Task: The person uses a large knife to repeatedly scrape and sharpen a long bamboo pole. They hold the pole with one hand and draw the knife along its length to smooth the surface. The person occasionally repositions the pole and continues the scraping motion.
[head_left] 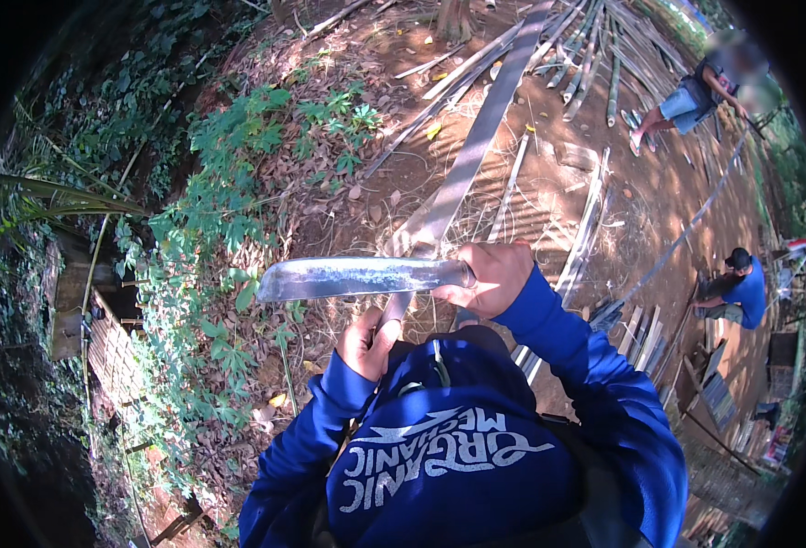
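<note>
- Bare brown dirt fills the middle and right of the frame, and leafy green plants grow on the left.
- At the top right is a big heap of long, thin bamboo poles. Thin, pale, curly shavings lie near the middle.
- Two other people are on the right side: one in blue shorts up high, and one in a blue shirt lower down.
- One long, flat, brown strip comes down from the top of the frame to just below the middle, close to my body.
- My left hand pinches the near end of the strip, with the thumb on top.
- My right hand is wrapped tight around the handle of a big, wide knife with a worn grey metal blade. The blade points left and crosses over the strip. I can't tell if they touch.
- I think I'm at the step of shaving or trimming the strip.
- Next, I think, the move needs a firm left pinch, a steady blade laid low on the strip, and my left fingers well out of its way.
</note>
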### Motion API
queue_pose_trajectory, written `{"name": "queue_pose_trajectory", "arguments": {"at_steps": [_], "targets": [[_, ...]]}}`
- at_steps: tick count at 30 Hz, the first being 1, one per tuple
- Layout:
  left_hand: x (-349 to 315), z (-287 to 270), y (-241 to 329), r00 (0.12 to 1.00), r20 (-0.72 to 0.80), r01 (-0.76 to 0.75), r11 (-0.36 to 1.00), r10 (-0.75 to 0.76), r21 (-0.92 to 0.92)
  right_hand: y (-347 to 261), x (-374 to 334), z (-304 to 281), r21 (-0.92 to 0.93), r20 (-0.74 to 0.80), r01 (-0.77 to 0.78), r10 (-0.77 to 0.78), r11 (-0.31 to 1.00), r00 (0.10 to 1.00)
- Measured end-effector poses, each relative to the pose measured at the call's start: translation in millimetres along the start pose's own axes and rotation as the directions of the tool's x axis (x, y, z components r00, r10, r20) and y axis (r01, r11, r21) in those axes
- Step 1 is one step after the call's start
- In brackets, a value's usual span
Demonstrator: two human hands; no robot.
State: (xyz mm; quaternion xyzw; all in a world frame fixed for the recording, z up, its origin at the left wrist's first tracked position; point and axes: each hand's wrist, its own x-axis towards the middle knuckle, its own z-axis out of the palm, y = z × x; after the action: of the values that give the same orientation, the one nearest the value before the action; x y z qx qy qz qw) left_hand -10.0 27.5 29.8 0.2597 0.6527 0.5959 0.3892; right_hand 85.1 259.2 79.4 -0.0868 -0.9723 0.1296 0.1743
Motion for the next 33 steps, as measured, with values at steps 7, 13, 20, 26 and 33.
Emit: {"name": "queue_pose_trajectory", "arguments": {"at_steps": [7,13,20,26,33], "targets": [[-8.6,2.1,19.4,0.998,0.012,0.063,0.997,-0.063,0.038,32.1,-4.4,-22.6,-0.220,0.051,0.104,-0.095,0.970,0.994],[-34.6,-2.6,-4.7,0.991,-0.034,0.132,0.991,-0.132,-0.004,95.7,-1.0,-42.2,-0.129,-0.181,-0.363,0.338,0.923,0.924],[-33.6,-3.0,-8.0,0.998,-0.046,0.059,0.988,-0.053,0.142,34.6,-7.9,-21.9,-0.062,0.075,-0.131,0.135,0.989,0.988],[-37.9,-2.8,6.7,0.995,-0.006,0.096,0.995,-0.096,-0.001,68.2,0.5,-29.3,-0.100,-0.081,0.044,-0.052,0.994,0.995],[-69.0,-28.9,-24.7,0.996,-0.030,0.085,0.995,-0.086,-0.043,119.8,3.1,-49.9,-0.231,-0.185,-0.357,0.320,0.905,0.929]]}}
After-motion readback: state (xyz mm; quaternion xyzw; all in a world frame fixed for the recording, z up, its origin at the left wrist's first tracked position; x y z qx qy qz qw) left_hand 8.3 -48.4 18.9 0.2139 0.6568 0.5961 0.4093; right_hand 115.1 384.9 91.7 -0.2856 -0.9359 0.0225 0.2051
